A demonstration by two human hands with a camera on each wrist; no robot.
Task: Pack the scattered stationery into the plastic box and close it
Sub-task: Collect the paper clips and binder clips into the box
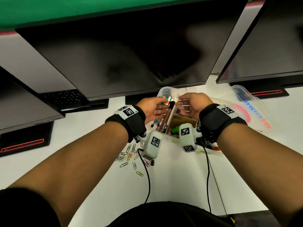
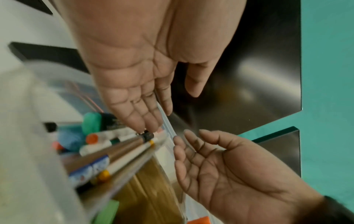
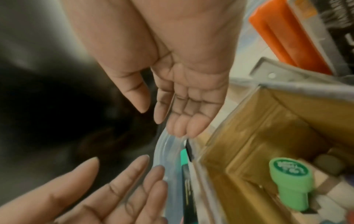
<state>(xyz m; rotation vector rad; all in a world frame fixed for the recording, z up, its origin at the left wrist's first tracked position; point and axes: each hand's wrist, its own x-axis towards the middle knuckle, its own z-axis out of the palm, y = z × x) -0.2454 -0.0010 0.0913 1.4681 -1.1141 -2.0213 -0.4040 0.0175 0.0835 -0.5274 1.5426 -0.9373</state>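
Left hand (image 1: 151, 107) and right hand (image 1: 193, 104) held flat, fingers straight, flanking pens (image 1: 168, 112) in plastic box (image 1: 162, 91), paper clips (image 1: 129, 157) scattered at 7 o'clock

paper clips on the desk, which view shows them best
The head view: the paper clips lie scattered on the white desk below the left hand, outside the plastic box. Neither wrist view shows them; both look at the hands and the box's contents.

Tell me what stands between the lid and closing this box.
The pens stand in the way: they lean up out of the plastic box, tips above its rim, between the left hand and right hand. The lid lies off to the right.
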